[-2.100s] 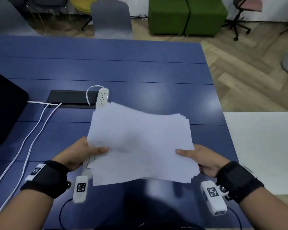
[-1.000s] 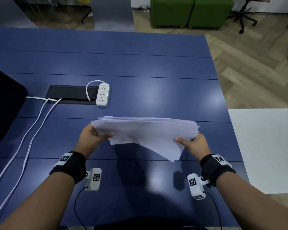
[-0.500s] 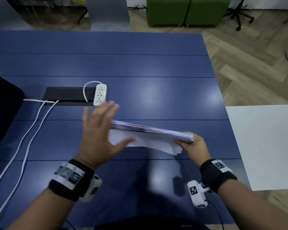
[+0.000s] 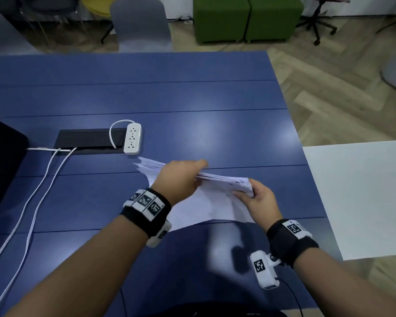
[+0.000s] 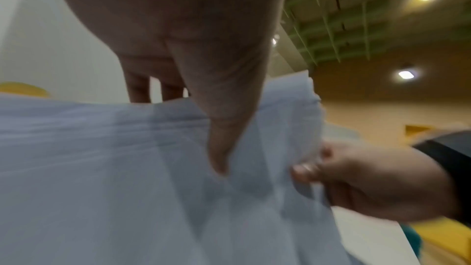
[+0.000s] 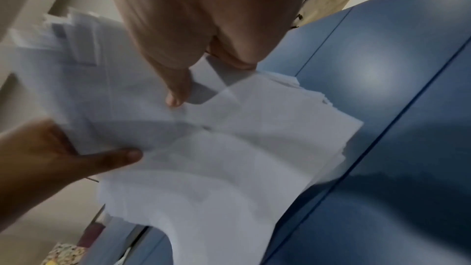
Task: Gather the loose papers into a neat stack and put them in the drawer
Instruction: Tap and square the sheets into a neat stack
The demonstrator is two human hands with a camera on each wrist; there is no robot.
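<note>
A stack of white papers (image 4: 215,202) is held upright just above the blue table (image 4: 192,124), its sheets uneven and fanned at the ends. My left hand (image 4: 181,177) reaches over the stack's top edge near the middle. The left wrist view shows its thumb on the near face of the papers (image 5: 102,168) and its fingers behind them. My right hand (image 4: 258,197) pinches the right end, thumb on the near face of the papers (image 6: 229,158) and fingers behind. No drawer is in view.
A white power strip (image 4: 133,139) lies beside a black cable hatch (image 4: 89,139), and white cables (image 4: 32,202) run toward the near left. A dark object (image 4: 0,161) sits at the left edge. A white surface (image 4: 364,197) adjoins the table on the right. A grey chair (image 4: 142,24) stands beyond.
The left hand, spread open beside the stack's left end half a second ago, has come over the top edge and taken hold. The right hand has kept its grip.
</note>
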